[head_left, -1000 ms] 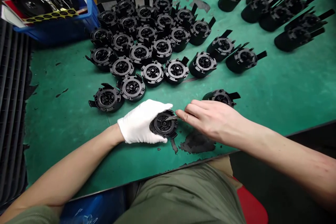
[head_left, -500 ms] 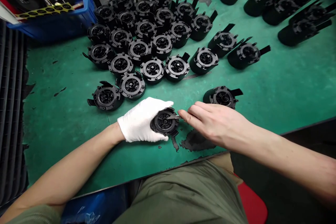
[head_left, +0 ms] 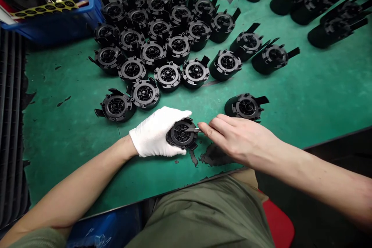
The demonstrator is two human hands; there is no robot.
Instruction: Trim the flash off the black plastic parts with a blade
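Observation:
My left hand (head_left: 157, 131), in a white glove, is wrapped round a black round plastic housing (head_left: 181, 134) near the front edge of the green mat (head_left: 72, 131). My bare right hand (head_left: 238, 137) pinches a thin metal tool (head_left: 194, 129), like tweezers, whose tip rests on the housing's face near its centre. Another black housing (head_left: 245, 106) lies just behind my right hand. Two more housings (head_left: 116, 105) sit to the left, behind my gloved hand.
Several black housings stand packed in a cluster (head_left: 162, 31) at the back middle. Another group (head_left: 314, 4) lies on its sides at the back right. A blue bin (head_left: 55, 11) with parts and a label strip sits back left. The mat is worn through in a patch (head_left: 215, 157).
Both hands hold the same pose on the housing. Only the view has shifted slightly, so the table appears a little higher and to the left.

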